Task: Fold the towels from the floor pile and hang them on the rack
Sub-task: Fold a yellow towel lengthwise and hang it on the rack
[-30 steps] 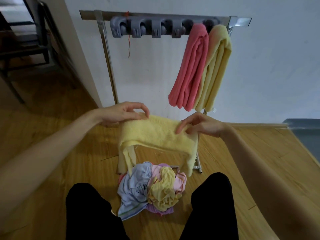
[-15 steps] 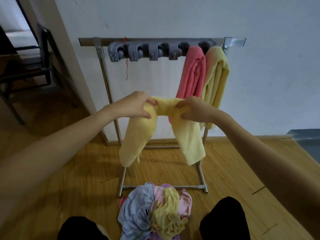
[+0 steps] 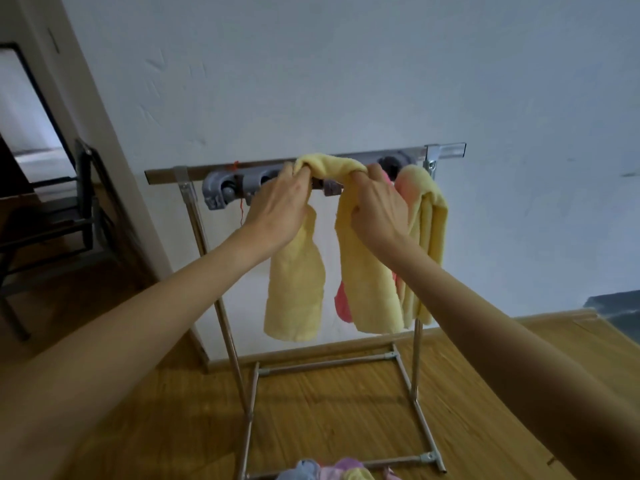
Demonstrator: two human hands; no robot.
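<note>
A folded pale yellow towel (image 3: 367, 289) is held up at the top bar of the metal rack (image 3: 166, 174), its middle bunched over the grey clip holders (image 3: 221, 192) and both ends hanging down. My left hand (image 3: 280, 206) grips the bunched towel on its left side. My right hand (image 3: 377, 206) grips it on the right. A pink towel (image 3: 343, 303) and a yellow-peach towel (image 3: 433, 216) hang at the rack's right end, the pink one mostly hidden. The floor pile (image 3: 329, 471) of coloured towels shows at the bottom edge.
The rack stands against a white wall (image 3: 346, 81) on a wooden floor (image 3: 329, 410). A dark chair (image 3: 69, 216) stands at the left by a doorway. A dark low object (image 3: 616, 310) sits at the right edge.
Both hands have lifted the yellow towel from chest height up to the rack's top bar. The view has tilted up, so the floor pile now sits at the bottom edge.
</note>
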